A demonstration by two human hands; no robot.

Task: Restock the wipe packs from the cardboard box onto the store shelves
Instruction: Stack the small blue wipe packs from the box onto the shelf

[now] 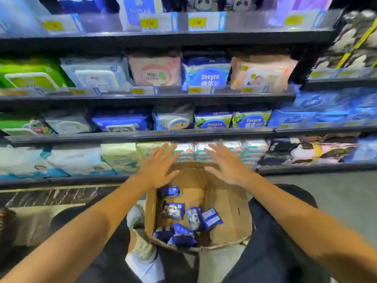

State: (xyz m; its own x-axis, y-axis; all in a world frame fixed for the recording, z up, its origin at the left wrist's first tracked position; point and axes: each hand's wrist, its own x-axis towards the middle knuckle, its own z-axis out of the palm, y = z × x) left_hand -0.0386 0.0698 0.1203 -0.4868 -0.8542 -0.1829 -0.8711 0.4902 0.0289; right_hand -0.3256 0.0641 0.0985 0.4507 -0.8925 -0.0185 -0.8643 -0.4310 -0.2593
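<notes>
A store aisle fills the view: dark metal shelves [155,38] run in tiers across the whole width, each edged with a clear strip carrying yellow price labels [197,22]. The tier at mid height holds soft wipe bags in green, pale blue, pink and peach, with a blue Deeyeo pack [207,75] among them. The tier beneath it carries more blue and white packs, and the lowest one has large pale bags on the left and low stacks of small white packs [255,149] towards the right. Below the shelving a strip of dark veined stone [51,196] meets a grey floor [336,193]. An open cardboard box [230,211] sits on the floor between the person's knees, just in front of the lowest shelf. Small dark blue wipe packs [174,210] lie loose in its bottom, gathered towards the left side, while the right part shows bare cardboard. Both arms reach forward over the box. The left hand [157,168] hangs above the box's far left corner with fingers straight and spread, holding nothing. The right hand [229,165] mirrors it above the far right edge, fingers likewise splayed and empty. The two hands are near each other, not touching, in front of the lowest shelf's small white packs.
</notes>
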